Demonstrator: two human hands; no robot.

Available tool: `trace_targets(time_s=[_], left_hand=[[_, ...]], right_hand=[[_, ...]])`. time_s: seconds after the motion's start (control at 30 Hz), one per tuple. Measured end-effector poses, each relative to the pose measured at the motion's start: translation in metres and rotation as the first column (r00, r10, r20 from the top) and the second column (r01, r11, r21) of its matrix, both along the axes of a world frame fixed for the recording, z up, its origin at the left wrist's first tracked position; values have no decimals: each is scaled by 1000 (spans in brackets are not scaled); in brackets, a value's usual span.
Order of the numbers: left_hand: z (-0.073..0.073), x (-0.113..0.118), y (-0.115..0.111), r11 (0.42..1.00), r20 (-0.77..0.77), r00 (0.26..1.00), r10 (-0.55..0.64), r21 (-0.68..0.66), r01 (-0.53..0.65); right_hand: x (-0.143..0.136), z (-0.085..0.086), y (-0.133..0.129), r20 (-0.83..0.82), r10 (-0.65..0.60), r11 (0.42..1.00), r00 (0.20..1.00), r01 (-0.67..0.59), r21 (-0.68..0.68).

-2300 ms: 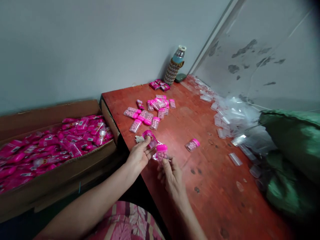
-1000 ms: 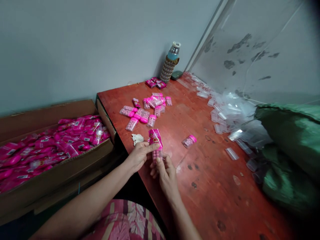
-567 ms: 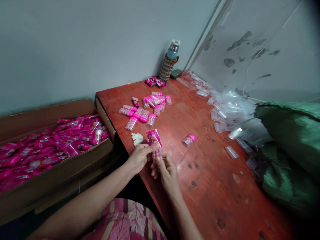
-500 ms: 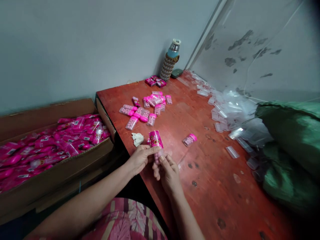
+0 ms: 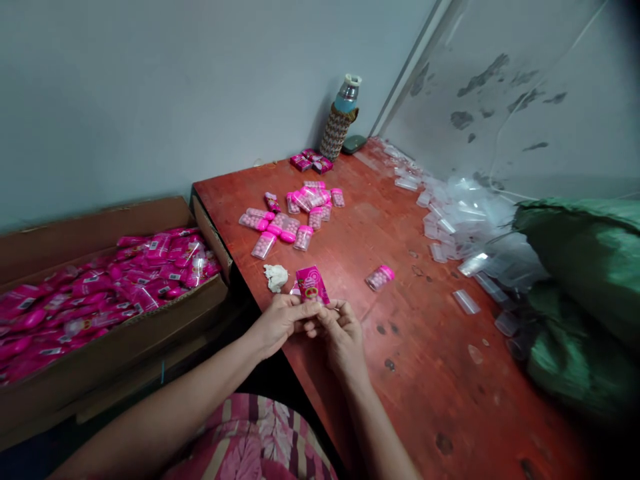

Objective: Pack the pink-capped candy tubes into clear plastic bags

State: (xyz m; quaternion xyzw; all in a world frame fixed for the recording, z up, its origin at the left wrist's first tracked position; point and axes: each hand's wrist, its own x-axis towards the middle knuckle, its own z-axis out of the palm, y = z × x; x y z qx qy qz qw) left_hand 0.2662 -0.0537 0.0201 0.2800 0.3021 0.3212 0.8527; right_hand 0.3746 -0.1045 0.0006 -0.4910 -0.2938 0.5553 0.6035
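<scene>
On the red bench (image 5: 425, 373), a cluster of clear jars (image 5: 303, 239) with pink caps holds pale pink balls; a lone jar (image 5: 380, 278), filled likewise, lies apart, to the right of the sleeve. At the left, a cardboard box (image 5: 193, 309) is heaped with glossy pink packets (image 5: 95, 300). The printed pink sleeve (image 5: 311, 284) extends just beyond the fingertips, its near end pinched between the left grip (image 5: 283, 321) and the right grip (image 5: 345, 331), both closed narrowly on it (the fingers hide whether anything sits inside).
</scene>
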Motion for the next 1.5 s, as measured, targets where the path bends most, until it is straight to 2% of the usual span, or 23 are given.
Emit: trace_targets(time_s=[0.07, 0.1, 0.13, 0.2, 0.23, 0.27, 0.3, 0.33, 0.4, 0.47, 0.53, 0.63, 0.87, 0.97, 1.03, 1.13, 1.2, 1.23, 1.3, 1.37, 1.4, 1.47, 1.5], left_hand=[[6, -9, 1, 990, -1, 990, 138, -3, -138], [9, -16, 4, 967, 5, 967, 253, -1, -253], [12, -25, 8, 921, 13, 921, 390, 9, -390], [16, -43, 17, 775, 37, 778, 628, 60, -629], [16, -50, 22, 716, 34, 722, 691, 105, -690], [14, -55, 25, 688, 8, 699, 715, 168, -706], [12, -56, 27, 693, -45, 708, 705, 254, -675], [9, -54, 27, 718, -121, 734, 669, 362, -595], [0, -42, 25, 741, -292, 764, 575, 581, -336], [-9, -24, 22, 681, -391, 751, 532, 725, -105], [-15, -9, 21, 628, -430, 735, 525, 778, 7], [-21, 0, 22, 615, -452, 719, 528, 788, 44], [-25, -1, 23, 598, -397, 752, 526, 801, 4], [-25, -2, 20, 556, -380, 748, 545, 831, 17], [-23, -3, 16, 529, -368, 746, 554, 848, 25], [-16, -2, 9, 504, -356, 768, 533, 863, 50], [-10, -2, 6, 514, -351, 772, 530, 857, 37], [-8, -2, 6, 546, -356, 770, 530, 838, 11], [-5, -4, 8, 666, -388, 786, 482, 745, -41], [-5, -6, 11, 800, -427, 843, 326, 600, -5], [-7, -6, 12, 847, -436, 870, 230, 531, 42], [-11, -6, 14, 886, -446, 889, 105, 448, 121], [-13, -6, 14, 892, -455, 886, 92, 434, 130]], right_hand=[[-1, 5, 5, 16, 3, 1000, 1000, -3, -4], [0, 7, 6, 23, 8, 1000, 1000, -8, -3], [1, 9, 7, 31, 15, 1000, 999, -15, -4], [5, 11, 8, 58, 16, 1000, 998, -15, -19], [7, 11, 7, 77, 13, 999, 997, -10, -34], [10, 10, 7, 96, 10, 999, 995, -5, -51], [12, 9, 6, 113, 6, 998, 994, 1, -67], [14, 8, 6, 126, 4, 997, 992, 7, -82], [16, 7, 5, 146, 8, 995, 989, 7, -100], [16, 6, 3, 159, 20, 994, 987, -2, -109], [16, 7, 1, 176, 26, 993, 984, -5, -119], [17, 8, -1, 213, 22, 991, 977, 8, -137], [18, 5, 5, 298, 19, 997, 954, 5, -82], [15, 2, 11, 346, -80, 995, 935, 98, -34], [12, 2, 16, 329, -156, 986, 931, 167, -5], [10, 3, 22, 220, -151, 988, 964, 151, 18], [12, 6, 24, 152, -150, 989, 977, 146, 36], [14, 7, 24, 133, -157, 987, 979, 152, 43], [20, 10, 23, 126, -136, 990, 983, 131, 52], [25, 11, 21, 145, -49, 998, 988, 43, 49], [28, 12, 21, 166, 6, 999, 986, -13, 41], [36, 13, 22, 260, 97, 995, 961, -101, 2], [41, 15, 24, 344, 106, 994, 933, -104, -25]])
